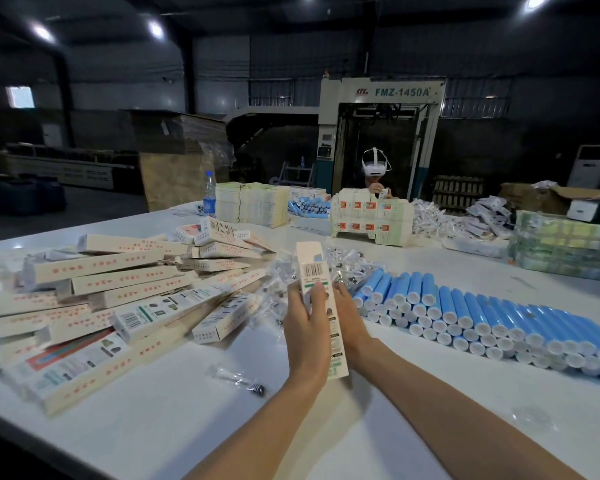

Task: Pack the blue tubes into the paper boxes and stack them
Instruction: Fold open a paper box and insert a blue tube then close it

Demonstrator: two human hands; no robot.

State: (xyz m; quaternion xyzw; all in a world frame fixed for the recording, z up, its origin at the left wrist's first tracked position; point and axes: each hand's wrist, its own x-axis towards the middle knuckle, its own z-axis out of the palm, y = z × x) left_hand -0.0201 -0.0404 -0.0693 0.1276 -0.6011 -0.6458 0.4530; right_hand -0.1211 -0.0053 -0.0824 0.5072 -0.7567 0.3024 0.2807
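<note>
I hold one long cream paper box (315,271) up above the white table (187,420), barcode side toward me, its far end pointing away. My left hand (307,327) grips its left side with the thumb across the printed face. My right hand (350,320) holds the right side from behind. Rows of blue tubes (482,313) with white caps lie stacked on the table to the right. A loose heap of packed paper boxes (118,292) lies to the left.
Small clear plastic packets (281,282) are scattered behind the box, and one packet (238,377) lies near my left forearm. Across the table a person in a white headset (376,167) works behind flat carton stacks (371,216). A water bottle (209,194) stands far left.
</note>
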